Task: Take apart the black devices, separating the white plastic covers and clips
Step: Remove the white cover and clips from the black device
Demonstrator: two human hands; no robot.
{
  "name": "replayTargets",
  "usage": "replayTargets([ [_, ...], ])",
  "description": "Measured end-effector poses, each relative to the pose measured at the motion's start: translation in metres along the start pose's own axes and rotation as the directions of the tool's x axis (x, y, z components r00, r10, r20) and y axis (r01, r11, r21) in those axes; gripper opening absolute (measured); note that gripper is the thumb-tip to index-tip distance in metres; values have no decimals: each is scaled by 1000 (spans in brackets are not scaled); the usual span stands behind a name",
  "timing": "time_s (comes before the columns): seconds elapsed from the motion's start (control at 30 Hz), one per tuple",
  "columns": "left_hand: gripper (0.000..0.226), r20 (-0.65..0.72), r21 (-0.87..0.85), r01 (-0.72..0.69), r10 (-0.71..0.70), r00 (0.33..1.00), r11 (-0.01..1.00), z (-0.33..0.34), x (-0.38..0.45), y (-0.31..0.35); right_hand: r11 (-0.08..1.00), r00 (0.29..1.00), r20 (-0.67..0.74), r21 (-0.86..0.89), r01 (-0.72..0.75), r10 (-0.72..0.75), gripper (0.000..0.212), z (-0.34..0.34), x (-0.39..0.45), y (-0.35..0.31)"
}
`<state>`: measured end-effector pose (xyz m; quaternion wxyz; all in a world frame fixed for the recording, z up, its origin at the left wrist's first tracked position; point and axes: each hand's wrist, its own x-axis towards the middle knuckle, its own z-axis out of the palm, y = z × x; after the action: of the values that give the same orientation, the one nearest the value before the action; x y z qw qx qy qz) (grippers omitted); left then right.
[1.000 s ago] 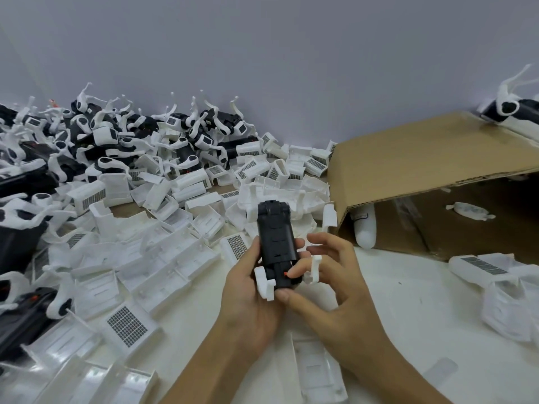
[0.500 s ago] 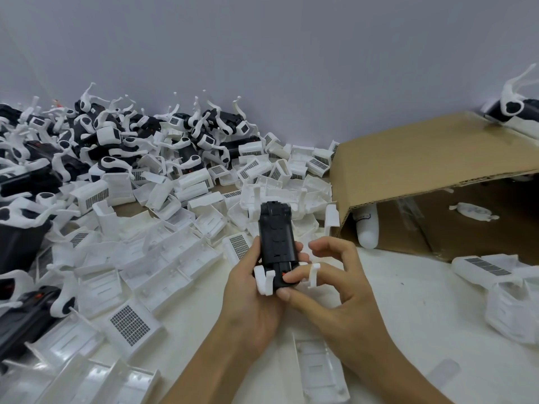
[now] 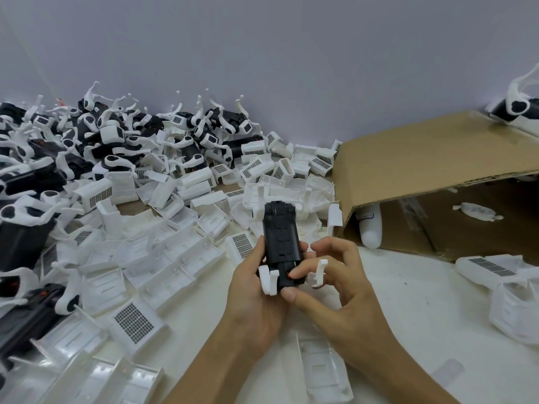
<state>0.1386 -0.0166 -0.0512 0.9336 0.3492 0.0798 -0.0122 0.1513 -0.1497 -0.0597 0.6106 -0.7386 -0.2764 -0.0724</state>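
I hold a black device (image 3: 281, 237) upright over the white table, its top pointing away from me. My left hand (image 3: 253, 298) grips its lower left side. A white clip (image 3: 269, 277) still sits on the device's bottom end, with prongs showing on both sides. My right hand (image 3: 335, 290) pinches that bottom end, the forefinger pressing by a small red dot and the thumb underneath. Loose white covers (image 3: 163, 258) lie spread to the left. A pile of black devices with white clips (image 3: 116, 135) sits at the back left.
An open cardboard box (image 3: 431, 170) lies on its side at the right, with white parts inside. More white covers (image 3: 513, 290) rest at the far right. One white cover (image 3: 320, 371) lies under my wrists. A grey wall closes the back.
The device and both hands have stayed almost in place. My right fingers shifted slightly on the device's bottom end, and the white clip's right prong stands a little further out.
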Motion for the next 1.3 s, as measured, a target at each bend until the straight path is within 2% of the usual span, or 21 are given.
replayTargets([
  [0.1, 53, -3, -25, 10, -10, 1000, 1000, 0, 0, 1, 1000, 1000, -10, -1, -8, 8, 16, 0, -1, 1],
  [0.27, 57, -5, -61, 45, -45, 999, 997, -3, 2, 3, 992, 998, -10, -110, -64, 63, 21, 0, -1, -3],
  [0.33, 49, -26, -53, -3, 2, 1000, 999, -4, 3, 5, 994, 999, -20, -97, -46, 44, 24, -2, -1, -6],
  [0.43, 33, -58, -87, -151, 146, 988, 985, -7, 5, 10, 999, 980, -192, -20, -46, 42, 37, -9, 1, -3],
  [0.47, 27, -67, -82, -209, 204, 977, 974, -8, 5, 12, 996, 975, -213, -41, -74, 64, 45, -10, 3, -2],
  [0.5, 23, -87, -63, -262, 256, 963, 963, -9, 5, 13, 988, 980, -180, -113, -105, 84, 53, -10, 5, -2],
  [0.57, 22, -115, -23, -318, 314, 943, 948, -9, 4, 16, 913, 989, -7, -383, -142, 151, 60, -8, 7, -1],
  [0.6, 31, -129, 10, -337, 335, 933, 942, -9, 3, 16, 859, 980, 53, -493, -139, 190, 57, -6, 6, 1],
  [0.63, 40, -152, 58, -353, 357, 922, 934, -9, 3, 17, 823, 976, 57, -549, -144, 209, 51, -6, 5, 5],
  [0.7, 46, -201, 139, -409, 430, 880, 902, -10, 2, 18, 829, 982, -42, -530, -180, 186, 38, -6, 3, 6],
  [0.8, 30, -216, 186, -512, 543, 811, 838, -11, 1, 17, 814, 973, -141, -533, -230, 183, 31, -6, 2, 4],
  [0.87, 16, -216, 318, -532, 607, 765, 785, -12, 1, 13, 787, 973, -153, -572, -230, 173, 26, -6, 3, 8],
  [0.93, 20, -196, 481, -545, 690, 697, 687, -12, 0, 7, 859, 977, -203, -486, -160, 67, 16, -7, 5, 9],
  [1.0, 25, -137, 568, -586, 769, 625, 578, -8, -3, 3, 967, 945, -326, -237, -93, 11, 7, -8, 5, 5],
  [1.03, 28, -104, 590, -602, 790, 604, 538, -6, -4, 2, 993, 929, -366, -81, -86, 50, 14, -10, 5, 3],
  [1.1, 31, -59, 623, -591, 784, 618, 512, -5, -5, -1, 949, 904, -351, 281, -146, 243, 23, -15, 9, 2],
  [1.17, 29, -19, 667, -534, 728, 686, 520, -4, -5, -2, 789, 886, -210, 568, -234, 414, 24, -18, 14, -1],
  [1.2, 24, 19, 684, -519, 699, 715, 512, -4, -5, -2, 757, 888, -160, 600, -259, 430, 25, -18, 15, -2],
  [1.23, 18, 62, 682, -520, 669, 741, 514, -3, -6, -2, 787, 899, -141, 552, -275, 414, 24, -17, 14, -1],
  [1.3, 22, 160, 666, -543, 613, 774, 512, 0, -9, -2, 886, 931, -139, 380, -265, 338, 24, -11, 11, 1],
])
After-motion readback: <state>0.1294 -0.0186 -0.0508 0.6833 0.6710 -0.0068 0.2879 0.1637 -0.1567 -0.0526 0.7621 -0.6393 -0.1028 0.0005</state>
